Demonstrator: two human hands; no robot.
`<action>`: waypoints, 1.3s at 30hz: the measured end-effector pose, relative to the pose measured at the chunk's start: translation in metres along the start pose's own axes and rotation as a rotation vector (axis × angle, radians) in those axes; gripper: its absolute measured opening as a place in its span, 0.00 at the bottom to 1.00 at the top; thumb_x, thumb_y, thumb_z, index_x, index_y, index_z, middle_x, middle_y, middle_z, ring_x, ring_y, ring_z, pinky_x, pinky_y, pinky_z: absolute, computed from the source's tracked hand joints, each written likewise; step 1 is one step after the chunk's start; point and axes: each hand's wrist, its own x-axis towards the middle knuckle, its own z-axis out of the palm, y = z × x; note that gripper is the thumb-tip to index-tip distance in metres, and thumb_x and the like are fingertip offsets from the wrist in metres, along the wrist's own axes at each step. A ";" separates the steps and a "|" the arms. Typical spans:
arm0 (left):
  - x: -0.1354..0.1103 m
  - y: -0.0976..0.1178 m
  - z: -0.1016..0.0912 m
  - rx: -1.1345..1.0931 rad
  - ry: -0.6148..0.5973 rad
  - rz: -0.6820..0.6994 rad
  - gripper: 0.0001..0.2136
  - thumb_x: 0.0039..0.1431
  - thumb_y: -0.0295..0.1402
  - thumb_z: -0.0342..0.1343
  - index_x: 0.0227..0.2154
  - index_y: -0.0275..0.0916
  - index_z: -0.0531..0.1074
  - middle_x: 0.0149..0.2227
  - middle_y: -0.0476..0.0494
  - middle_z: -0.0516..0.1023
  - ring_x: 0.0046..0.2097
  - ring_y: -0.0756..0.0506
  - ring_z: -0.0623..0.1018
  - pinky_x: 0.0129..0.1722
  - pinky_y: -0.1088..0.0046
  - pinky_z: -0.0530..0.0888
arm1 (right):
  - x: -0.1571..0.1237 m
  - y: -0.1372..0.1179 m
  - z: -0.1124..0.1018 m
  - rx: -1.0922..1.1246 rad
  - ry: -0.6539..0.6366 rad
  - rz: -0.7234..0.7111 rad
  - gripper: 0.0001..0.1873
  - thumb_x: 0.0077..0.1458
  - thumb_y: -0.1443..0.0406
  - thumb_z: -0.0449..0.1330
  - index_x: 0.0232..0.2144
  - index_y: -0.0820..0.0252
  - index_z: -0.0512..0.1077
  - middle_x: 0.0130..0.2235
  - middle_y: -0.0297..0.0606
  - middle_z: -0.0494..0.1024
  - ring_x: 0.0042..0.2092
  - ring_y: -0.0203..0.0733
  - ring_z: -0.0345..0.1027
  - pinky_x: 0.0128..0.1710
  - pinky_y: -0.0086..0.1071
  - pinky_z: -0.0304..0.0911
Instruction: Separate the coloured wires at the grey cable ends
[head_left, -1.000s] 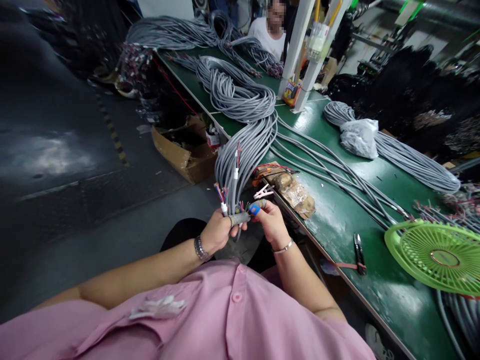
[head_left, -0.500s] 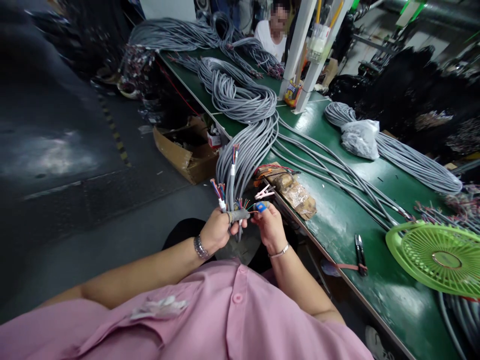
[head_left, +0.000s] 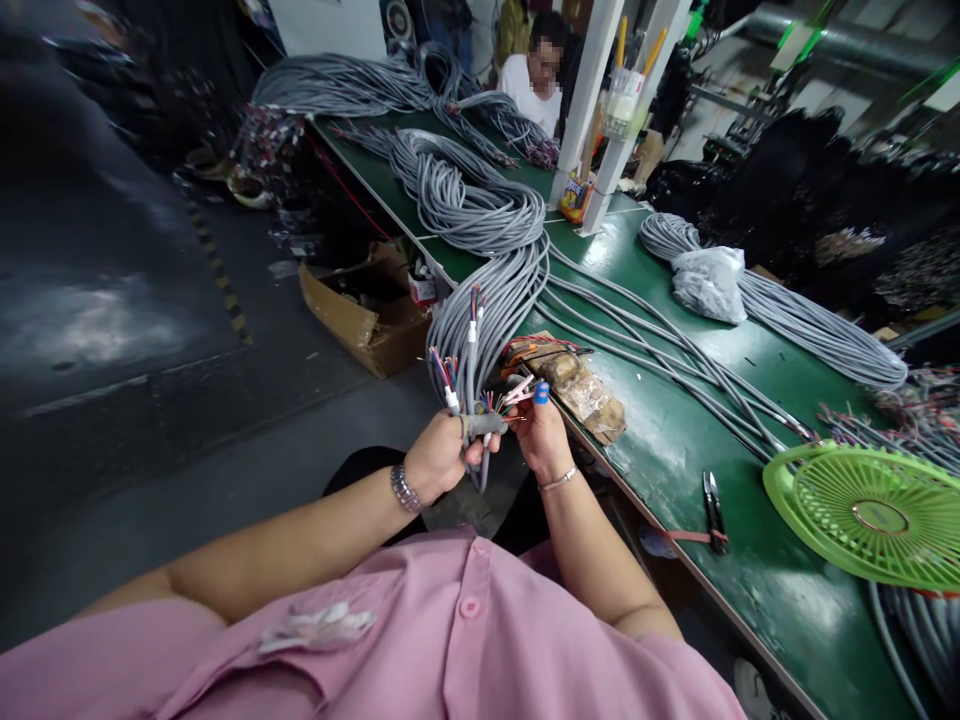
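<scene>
My left hand (head_left: 439, 455) is closed around the end of a grey cable (head_left: 484, 424), gripped between taped fingers. Short coloured wires (head_left: 496, 402) fan out of the cable's stripped end. My right hand (head_left: 541, 432), with blue tape on one fingertip, pinches these coloured wires just to the right of the left hand. More grey cable ends with coloured wires (head_left: 448, 372) rise behind my left hand. They belong to a thick bundle of grey cables (head_left: 487, 300) that hangs off the green bench (head_left: 675, 440).
A block wrapped in brown tape (head_left: 581, 385) lies at the bench edge near my right hand. Cutters (head_left: 712, 510) and a green fan grille (head_left: 862, 515) lie to the right. A cardboard box (head_left: 367, 310) stands on the floor. Another person (head_left: 536, 85) sits at the far end.
My right hand has shifted slightly up and left, closer onto the coloured wires at the cable end. The view has tilted a little; my left hand keeps its grip.
</scene>
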 end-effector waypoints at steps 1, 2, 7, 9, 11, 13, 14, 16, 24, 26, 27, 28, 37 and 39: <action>0.002 -0.001 0.000 -0.010 -0.001 -0.005 0.08 0.44 0.33 0.62 0.20 0.32 0.75 0.14 0.46 0.72 0.13 0.56 0.60 0.15 0.78 0.55 | 0.000 0.002 0.001 -0.016 0.011 -0.022 0.25 0.52 0.43 0.59 0.30 0.59 0.73 0.28 0.33 0.72 0.27 0.33 0.62 0.28 0.28 0.64; 0.004 -0.002 -0.001 -0.020 0.000 -0.007 0.07 0.44 0.33 0.62 0.20 0.32 0.75 0.15 0.46 0.72 0.13 0.57 0.60 0.14 0.78 0.55 | 0.000 0.003 0.001 -0.045 0.030 -0.054 0.25 0.53 0.42 0.57 0.30 0.58 0.73 0.28 0.34 0.72 0.27 0.34 0.62 0.29 0.28 0.63; 0.008 -0.005 -0.008 -0.020 -0.013 -0.027 0.07 0.44 0.32 0.62 0.20 0.32 0.75 0.15 0.46 0.72 0.13 0.57 0.60 0.15 0.78 0.55 | -0.002 0.009 0.001 -0.185 0.104 -0.191 0.29 0.55 0.40 0.52 0.30 0.58 0.74 0.28 0.36 0.74 0.29 0.37 0.64 0.32 0.31 0.64; 0.008 -0.005 -0.010 -0.012 -0.034 -0.031 0.07 0.44 0.32 0.62 0.22 0.31 0.76 0.15 0.45 0.73 0.13 0.57 0.60 0.15 0.78 0.55 | 0.000 0.010 0.001 -0.120 0.079 -0.162 0.28 0.54 0.40 0.54 0.31 0.58 0.74 0.30 0.36 0.74 0.28 0.36 0.64 0.32 0.31 0.64; 0.008 -0.005 -0.011 -0.004 -0.040 -0.033 0.07 0.45 0.32 0.61 0.23 0.30 0.77 0.15 0.45 0.73 0.13 0.57 0.59 0.15 0.78 0.54 | 0.002 0.010 0.002 -0.014 0.043 -0.091 0.27 0.52 0.41 0.57 0.31 0.58 0.74 0.32 0.36 0.75 0.27 0.35 0.63 0.30 0.30 0.64; 0.009 -0.006 -0.010 0.003 -0.031 -0.038 0.08 0.45 0.32 0.61 0.23 0.30 0.77 0.15 0.45 0.72 0.13 0.57 0.60 0.15 0.78 0.54 | 0.005 0.010 0.001 0.071 0.020 -0.003 0.27 0.50 0.40 0.59 0.32 0.58 0.74 0.32 0.36 0.75 0.27 0.34 0.63 0.29 0.29 0.64; 0.009 -0.006 -0.010 0.006 -0.023 -0.039 0.08 0.45 0.32 0.60 0.23 0.30 0.77 0.15 0.45 0.72 0.13 0.57 0.60 0.15 0.78 0.54 | 0.006 0.010 0.001 0.098 0.016 0.037 0.27 0.49 0.40 0.60 0.32 0.58 0.74 0.31 0.35 0.75 0.27 0.34 0.63 0.29 0.29 0.65; 0.009 -0.006 -0.009 0.011 -0.014 -0.035 0.08 0.45 0.32 0.60 0.24 0.30 0.77 0.15 0.45 0.72 0.13 0.56 0.59 0.15 0.78 0.53 | 0.008 0.010 0.001 0.132 0.018 0.083 0.28 0.47 0.39 0.61 0.32 0.58 0.74 0.29 0.35 0.74 0.28 0.35 0.64 0.29 0.30 0.65; 0.008 -0.005 -0.007 0.032 0.006 -0.032 0.08 0.43 0.33 0.62 0.20 0.31 0.76 0.14 0.45 0.72 0.12 0.57 0.59 0.14 0.78 0.53 | 0.011 0.014 0.003 0.192 0.098 0.072 0.27 0.46 0.41 0.63 0.32 0.58 0.73 0.29 0.33 0.74 0.27 0.34 0.63 0.27 0.28 0.63; 0.007 -0.005 -0.008 0.034 0.014 -0.028 0.08 0.43 0.33 0.62 0.20 0.31 0.75 0.15 0.45 0.73 0.12 0.57 0.59 0.14 0.78 0.53 | 0.009 0.014 0.003 0.226 0.074 0.078 0.28 0.47 0.39 0.61 0.33 0.58 0.73 0.30 0.34 0.75 0.27 0.34 0.63 0.28 0.28 0.64; 0.007 -0.006 -0.009 0.034 0.018 -0.022 0.07 0.43 0.32 0.62 0.19 0.32 0.75 0.15 0.45 0.73 0.13 0.57 0.59 0.15 0.78 0.53 | 0.008 0.013 0.003 0.238 0.052 0.090 0.30 0.48 0.38 0.59 0.34 0.58 0.73 0.31 0.35 0.75 0.27 0.34 0.63 0.28 0.29 0.64; 0.007 -0.006 -0.010 0.037 0.021 -0.015 0.07 0.43 0.32 0.62 0.19 0.32 0.75 0.15 0.45 0.72 0.13 0.57 0.59 0.15 0.78 0.53 | 0.006 0.013 0.002 0.243 0.029 0.106 0.31 0.49 0.37 0.57 0.34 0.57 0.73 0.31 0.35 0.76 0.27 0.34 0.63 0.29 0.29 0.65; -0.005 -0.013 -0.014 0.026 0.074 0.085 0.09 0.46 0.34 0.62 0.19 0.33 0.74 0.16 0.45 0.73 0.14 0.56 0.62 0.15 0.78 0.55 | -0.011 -0.004 0.005 0.162 -0.010 0.079 0.18 0.50 0.50 0.65 0.33 0.57 0.73 0.31 0.32 0.74 0.28 0.32 0.62 0.30 0.27 0.65; -0.006 -0.011 -0.011 0.015 0.085 0.088 0.08 0.46 0.33 0.63 0.20 0.33 0.74 0.16 0.46 0.73 0.14 0.56 0.61 0.15 0.78 0.54 | -0.010 -0.004 0.007 0.120 0.011 0.031 0.16 0.50 0.52 0.66 0.32 0.58 0.73 0.30 0.32 0.73 0.27 0.31 0.61 0.29 0.25 0.64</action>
